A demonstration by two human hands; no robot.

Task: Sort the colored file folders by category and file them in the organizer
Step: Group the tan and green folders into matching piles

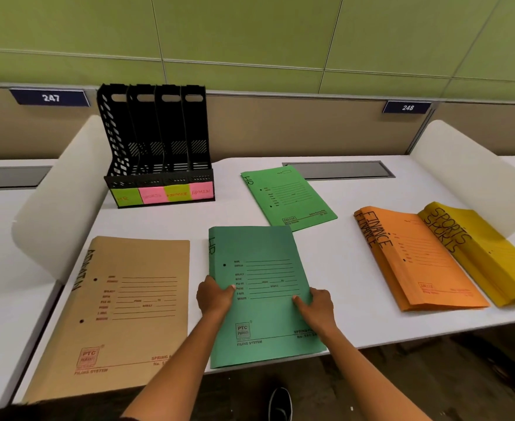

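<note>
A dark green folder marked HR (pixel 265 259) lies at the desk's front edge. My left hand (pixel 215 296) grips its left edge, thumb on the cover. My right hand (pixel 315 306) grips its right edge the same way. A lighter green HR folder (pixel 286 199) lies farther back. A tan ADMIN folder (pixel 119 305) is at the left. Orange FINANCE folders (pixel 417 259) and yellow SPORTS folders (pixel 487 253) are stacked at the right. The black organizer (pixel 159 138) stands at the back left, with slots labelled HR, SPORTS, FINANCE and ADMIN, all without folders.
White curved dividers stand at the left (pixel 64 189) and right (pixel 469 174) of the white desk (pixel 356 284). A grey cable hatch (pixel 341 169) is set into the desk behind the folders. A dark shoe (pixel 280 404) shows on the floor below.
</note>
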